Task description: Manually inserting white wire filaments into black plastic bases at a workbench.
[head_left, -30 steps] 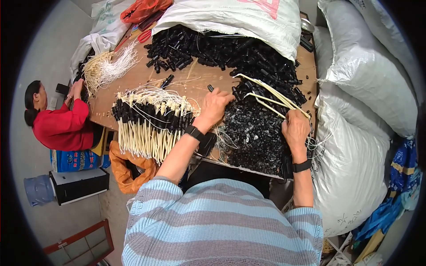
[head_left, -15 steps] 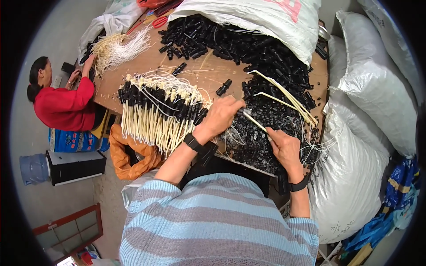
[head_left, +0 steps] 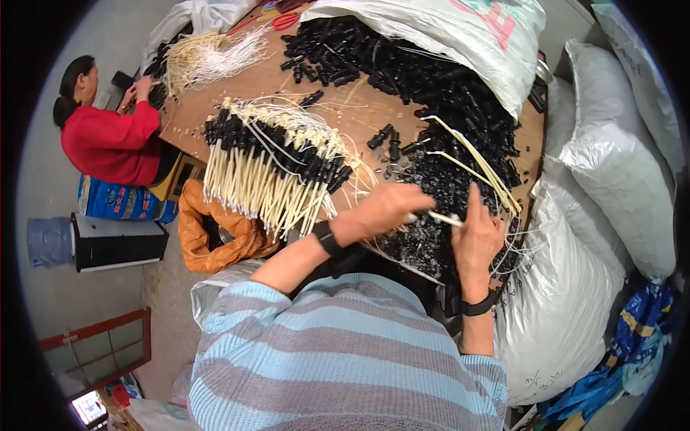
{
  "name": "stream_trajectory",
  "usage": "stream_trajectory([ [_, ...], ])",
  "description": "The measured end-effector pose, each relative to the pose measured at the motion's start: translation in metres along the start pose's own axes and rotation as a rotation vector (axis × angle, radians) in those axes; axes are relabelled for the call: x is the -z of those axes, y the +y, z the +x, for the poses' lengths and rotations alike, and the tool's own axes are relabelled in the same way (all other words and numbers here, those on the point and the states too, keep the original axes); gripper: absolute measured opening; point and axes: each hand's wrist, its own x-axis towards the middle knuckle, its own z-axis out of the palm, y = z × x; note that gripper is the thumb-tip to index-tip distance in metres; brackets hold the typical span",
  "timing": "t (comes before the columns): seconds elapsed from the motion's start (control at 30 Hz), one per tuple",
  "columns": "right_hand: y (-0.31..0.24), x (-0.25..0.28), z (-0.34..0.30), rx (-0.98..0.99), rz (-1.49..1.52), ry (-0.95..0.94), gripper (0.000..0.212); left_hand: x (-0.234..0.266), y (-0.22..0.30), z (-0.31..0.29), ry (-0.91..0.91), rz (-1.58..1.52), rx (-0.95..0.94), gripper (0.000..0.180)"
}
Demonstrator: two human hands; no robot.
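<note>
My left hand (head_left: 388,210) is over the near edge of the table, fingers curled around one end of a thin cream sleeve (head_left: 447,218); the fingertips are partly smeared. Opposite it, my right hand (head_left: 478,235) pinches the sleeve's other end, its index finger pointing up. Beneath both hands lies a spread of small black and clear bits (head_left: 424,248). Just beyond my left hand, a black plastic connector (head_left: 379,136) lies next to another black connector (head_left: 394,146). Left of that hand is a thick row of cream-sleeved wires with black connectors (head_left: 266,165).
Black connectors (head_left: 359,54) pour from a white sack (head_left: 431,21) at the back. Loose cream sleeves (head_left: 481,172) lie beyond my right hand. Full white sacks (head_left: 560,287) crowd the right. A person in red (head_left: 111,140) works at the far left, near an orange bag (head_left: 194,244).
The view has shifted slightly. My right hand has turned upward, its index finger now raised, and the sleeve lies flatter. A second black connector shows beside the one past my left hand.
</note>
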Motion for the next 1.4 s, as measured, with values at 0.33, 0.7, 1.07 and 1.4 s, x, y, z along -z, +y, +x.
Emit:
stream_trajectory([
  [0.33, 0.040, -0.021, -0.018, -0.595, 1.930, 0.039, 0.013, 0.018, -0.012, -0.019, 0.169, 0.219, 0.552, 0.025],
  [0.7, -0.031, -0.041, -0.025, -0.086, 0.630, -0.187, 0.026, -0.001, -0.001, -0.007, 0.276, -0.263, 0.713, 0.021],
  [1.07, -0.027, -0.038, -0.026, -0.134, 0.702, -0.177, 0.019, -0.001, 0.006, -0.008, 0.080, -0.369, 0.693, 0.025],
  [1.4, -0.028, -0.042, -0.021, -0.096, 0.504, -0.050, 0.013, -0.001, 0.002, -0.023, -0.017, 0.038, 0.514, 0.039],
])
